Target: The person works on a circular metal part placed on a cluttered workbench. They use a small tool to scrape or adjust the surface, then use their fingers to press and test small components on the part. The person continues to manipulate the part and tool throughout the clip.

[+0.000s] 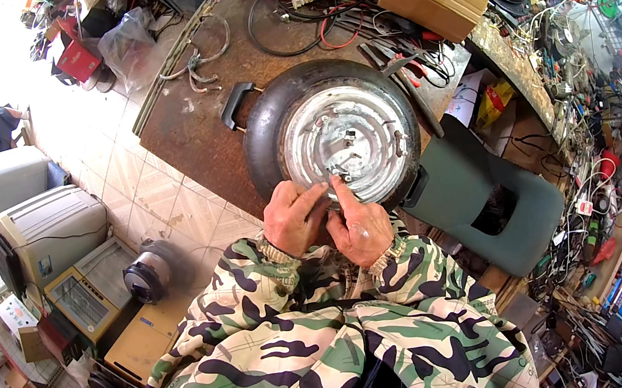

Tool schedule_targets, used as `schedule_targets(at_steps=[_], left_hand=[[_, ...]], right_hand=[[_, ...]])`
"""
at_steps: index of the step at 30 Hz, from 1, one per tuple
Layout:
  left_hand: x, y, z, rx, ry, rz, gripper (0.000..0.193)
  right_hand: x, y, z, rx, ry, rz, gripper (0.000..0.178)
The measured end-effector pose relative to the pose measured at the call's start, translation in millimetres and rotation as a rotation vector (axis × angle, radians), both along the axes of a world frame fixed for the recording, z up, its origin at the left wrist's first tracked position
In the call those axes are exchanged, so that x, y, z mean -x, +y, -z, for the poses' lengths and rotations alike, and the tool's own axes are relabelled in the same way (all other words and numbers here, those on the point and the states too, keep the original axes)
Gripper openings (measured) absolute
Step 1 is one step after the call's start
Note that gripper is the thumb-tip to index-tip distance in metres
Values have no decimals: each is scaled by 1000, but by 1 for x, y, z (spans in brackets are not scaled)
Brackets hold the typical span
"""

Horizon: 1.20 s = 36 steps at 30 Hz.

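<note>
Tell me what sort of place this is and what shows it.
Probably a repair workshop: a stained workbench bears a round, pan-like appliance and a heap of cables, while tangled wires and small parts crowd the right side.

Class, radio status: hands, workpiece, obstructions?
Bare left hand, bare right hand: at near side. Round black pan, silvery metal centre: on brown table. Black cables beyond, not blocking.
</note>
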<state>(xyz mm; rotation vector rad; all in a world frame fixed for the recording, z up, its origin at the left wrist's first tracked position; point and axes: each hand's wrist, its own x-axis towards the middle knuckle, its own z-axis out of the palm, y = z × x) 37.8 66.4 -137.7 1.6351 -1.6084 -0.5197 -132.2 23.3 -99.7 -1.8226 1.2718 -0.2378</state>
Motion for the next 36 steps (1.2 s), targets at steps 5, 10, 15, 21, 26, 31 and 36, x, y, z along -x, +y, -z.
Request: schedule_targets(at_steps=[5, 10, 15, 21, 26, 31, 36], left_hand=[[0, 4, 8, 130, -181, 115, 47], [-2, 3, 8, 140, -236, 165, 52], [-3, 1, 6, 162, -238, 185, 54], [-2, 1, 11, 195, -263, 186, 48], [0, 2, 14, 229, -260, 184, 44], [0, 1, 12, 245, -278, 189, 41], [1, 0, 12, 264, -278, 172, 37]], right_hand=[[3, 0, 8, -19, -75, 28, 59], [4, -7, 4, -88, -144, 28, 57], [2, -11, -3, -149, -213, 53, 57], [4, -11, -5, -177, -210, 65, 57], [7, -9, 3, -203, -297, 120, 53], [7, -8, -2, -236, -325, 168, 51], [6, -4, -1, -212, -313, 197, 49]])
